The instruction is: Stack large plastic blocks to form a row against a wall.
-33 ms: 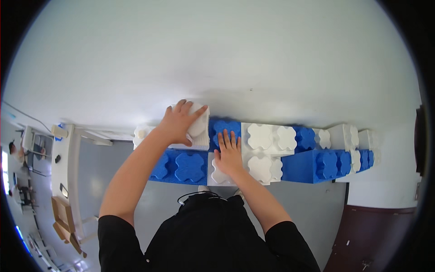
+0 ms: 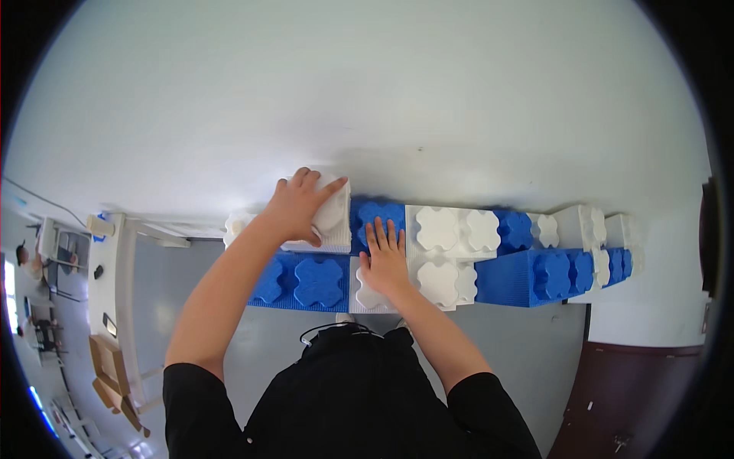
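Observation:
A row of large toy building blocks with clover-shaped studs runs along the wall. My left hand (image 2: 294,208) spans a raised white building block (image 2: 333,218), fingers over its top and far side, thumb along its near side. It appears to grip the block. To the right, my right hand (image 2: 388,262) lies with fingers spread on a blue building block (image 2: 371,209), its palm over a white block (image 2: 370,298) in the nearer row. Just left of that stands another blue block (image 2: 319,281), two of its studs in sight.
White blocks (image 2: 438,284) and a protruding blue block (image 2: 505,280) continue rightward. A pale wall (image 2: 428,92) rises behind the row. At left stands a white table (image 2: 115,268) with an opened cardboard box (image 2: 108,367) beside it. A dark red door (image 2: 634,405) is at lower right.

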`<state>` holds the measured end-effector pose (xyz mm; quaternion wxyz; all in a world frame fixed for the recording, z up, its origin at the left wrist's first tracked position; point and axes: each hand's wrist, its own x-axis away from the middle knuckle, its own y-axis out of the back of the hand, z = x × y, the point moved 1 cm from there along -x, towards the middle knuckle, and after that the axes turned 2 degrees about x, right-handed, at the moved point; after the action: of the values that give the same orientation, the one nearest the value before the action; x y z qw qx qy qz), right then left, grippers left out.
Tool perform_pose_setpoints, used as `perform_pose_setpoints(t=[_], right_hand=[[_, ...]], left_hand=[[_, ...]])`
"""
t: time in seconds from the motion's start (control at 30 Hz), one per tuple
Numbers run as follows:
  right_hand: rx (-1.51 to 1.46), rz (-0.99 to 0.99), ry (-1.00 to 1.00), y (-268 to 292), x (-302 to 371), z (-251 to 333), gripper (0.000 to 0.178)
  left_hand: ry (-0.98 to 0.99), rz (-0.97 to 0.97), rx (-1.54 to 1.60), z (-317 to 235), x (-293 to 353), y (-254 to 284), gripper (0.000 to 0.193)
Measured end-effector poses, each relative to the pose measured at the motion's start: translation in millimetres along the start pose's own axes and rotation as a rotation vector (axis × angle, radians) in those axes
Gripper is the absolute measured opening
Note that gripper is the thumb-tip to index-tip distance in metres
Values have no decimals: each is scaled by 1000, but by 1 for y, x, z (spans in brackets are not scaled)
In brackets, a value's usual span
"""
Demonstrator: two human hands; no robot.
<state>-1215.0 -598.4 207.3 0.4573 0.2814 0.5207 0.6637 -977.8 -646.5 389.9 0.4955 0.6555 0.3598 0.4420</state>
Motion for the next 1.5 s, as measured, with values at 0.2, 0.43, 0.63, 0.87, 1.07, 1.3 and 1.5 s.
perform_pose_setpoints(t=[0.2, 0.43, 0.63, 0.87, 1.07, 1.3, 1.5], right_hand=[[-22, 3, -43, 4, 1, 1, 74], [-50, -5, -58, 3, 1, 4, 78], [-69, -37, -32, 2, 1, 6, 79], [-70, -76, -30, 0, 2, 3, 78], [-92, -70, -26, 0, 1, 1, 78], [-95, -84, -25, -6, 1, -2, 78], [-98, -86, -22, -5, 2, -1, 79]], left_hand=[[-15, 94, 8, -3, -13, 16, 127], [4, 104, -5, -9, -11, 35, 121], [-18, -113, -95, -37, 22, 119, 107], [-106, -148, -155, -63, 97, 119, 104], [-4, -106, -26, -64, 133, 36, 103], [-15, -80, 36, -71, 134, 21, 102], [-56, -36, 27, -79, 130, 16, 106]])
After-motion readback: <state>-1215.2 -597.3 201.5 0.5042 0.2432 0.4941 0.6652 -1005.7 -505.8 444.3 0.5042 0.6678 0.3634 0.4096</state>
